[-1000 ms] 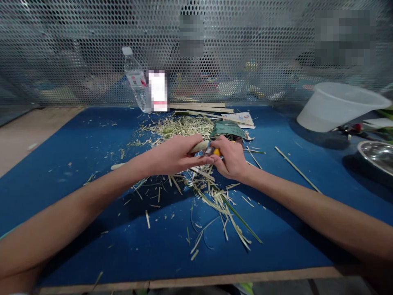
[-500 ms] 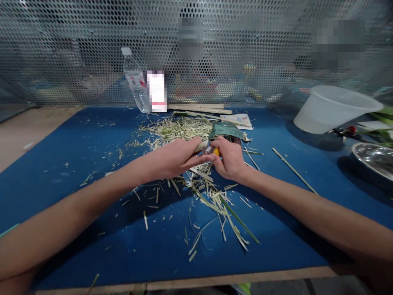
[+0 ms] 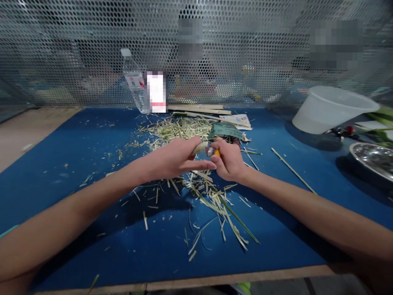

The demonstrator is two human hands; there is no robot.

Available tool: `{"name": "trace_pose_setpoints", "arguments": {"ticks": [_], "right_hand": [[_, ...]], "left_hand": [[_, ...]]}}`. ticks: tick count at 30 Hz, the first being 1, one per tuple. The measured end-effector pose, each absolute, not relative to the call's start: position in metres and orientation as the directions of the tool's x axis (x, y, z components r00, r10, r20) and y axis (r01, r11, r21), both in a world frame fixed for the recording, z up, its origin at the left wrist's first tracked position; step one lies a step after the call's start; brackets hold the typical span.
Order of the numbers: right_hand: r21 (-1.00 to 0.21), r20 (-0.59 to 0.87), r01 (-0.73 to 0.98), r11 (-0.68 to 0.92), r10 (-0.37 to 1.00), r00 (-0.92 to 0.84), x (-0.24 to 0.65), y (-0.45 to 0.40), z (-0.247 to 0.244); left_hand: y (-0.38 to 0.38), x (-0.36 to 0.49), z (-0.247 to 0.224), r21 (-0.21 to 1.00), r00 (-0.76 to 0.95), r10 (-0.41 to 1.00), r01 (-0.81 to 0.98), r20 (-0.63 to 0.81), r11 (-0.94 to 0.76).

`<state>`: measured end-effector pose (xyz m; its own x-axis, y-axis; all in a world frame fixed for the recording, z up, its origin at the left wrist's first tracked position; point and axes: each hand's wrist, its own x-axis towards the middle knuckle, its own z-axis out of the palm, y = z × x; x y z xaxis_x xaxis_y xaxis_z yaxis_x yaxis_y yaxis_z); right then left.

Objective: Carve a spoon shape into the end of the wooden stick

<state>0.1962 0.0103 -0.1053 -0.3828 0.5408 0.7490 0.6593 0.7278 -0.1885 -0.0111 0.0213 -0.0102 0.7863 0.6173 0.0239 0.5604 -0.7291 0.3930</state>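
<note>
My left hand (image 3: pixel 175 158) is closed around a short pale green-white piece, probably a bamboo strip (image 3: pixel 200 148), whose end sticks out toward the right. The thumb of that hand stretches out below the strip, its tip by my right hand. My right hand (image 3: pixel 230 160) grips a small tool with a yellow handle and a silvery front part, apparently a small knife (image 3: pixel 217 153); most of it is hidden in the fingers. The silvery part sits at the strip's right end. Beneath both hands lie many pale shavings (image 3: pixel 181 128).
Behind my hands are a dark green packet (image 3: pixel 225 130), long bamboo strips (image 3: pixel 199 107), a leaning water bottle (image 3: pixel 134 82) and a lit phone (image 3: pixel 156 92). At the right stand a white plastic tub (image 3: pixel 325 110) and a metal bowl (image 3: pixel 365 162). Perforated metal screen (image 3: pixel 92 49) closes the back.
My left thumb has come away from the tool and lies lower and straighter, leaving a gap under the strip. The right hand has barely moved. The view has shifted slightly.
</note>
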Motion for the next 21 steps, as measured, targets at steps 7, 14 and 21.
{"name": "trace_pose_setpoints", "arguments": {"ticks": [7,14,21], "right_hand": [[-0.168,0.750,0.648,0.743,0.523,-0.406,0.1945,0.0092,-0.1048],[-0.150,0.773,0.616,0.773,0.481,-0.415,0.1949,0.0094,-0.1030],[-0.213,0.783,0.623,0.753,0.512,-0.352,0.1936,0.0073,-0.1021]], "left_hand": [[0.0193,-0.0094,-0.0079,0.419,0.802,0.597,0.534,0.025,-0.734],[0.0193,-0.0106,-0.0109,0.393,0.807,0.590,0.533,0.031,-0.749],[0.0134,-0.0068,-0.0141,0.370,0.776,0.624,0.556,0.090,-0.744]]}}
